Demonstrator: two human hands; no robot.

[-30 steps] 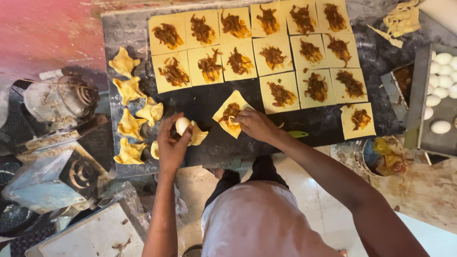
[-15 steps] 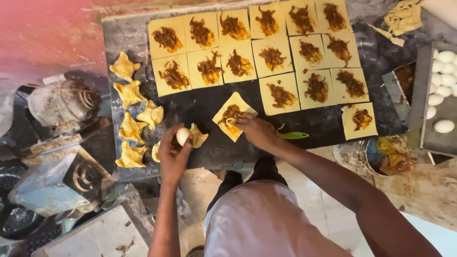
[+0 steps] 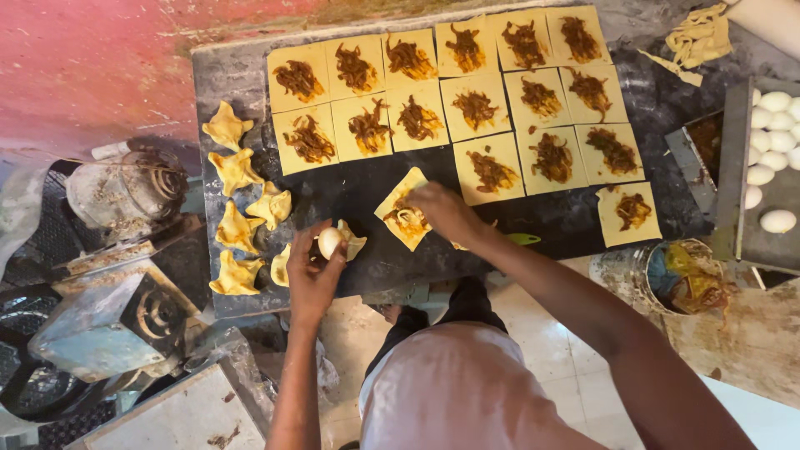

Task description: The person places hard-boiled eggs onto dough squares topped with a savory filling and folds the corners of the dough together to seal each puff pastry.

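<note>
Egg tray [image 3: 771, 167] cut off (right edge); right hand [image 3: 446, 212] hides dough corner.

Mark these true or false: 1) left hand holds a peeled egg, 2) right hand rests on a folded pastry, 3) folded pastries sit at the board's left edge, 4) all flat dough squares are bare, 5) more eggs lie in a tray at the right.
1) True: the left hand holds a white egg.
2) False: the right hand is on a flat dough square with filling.
3) True: the folded pastries line the left edge of the dark board.
4) False: each square carries brown filling.
5) True: eggs lie in the tray.
</note>
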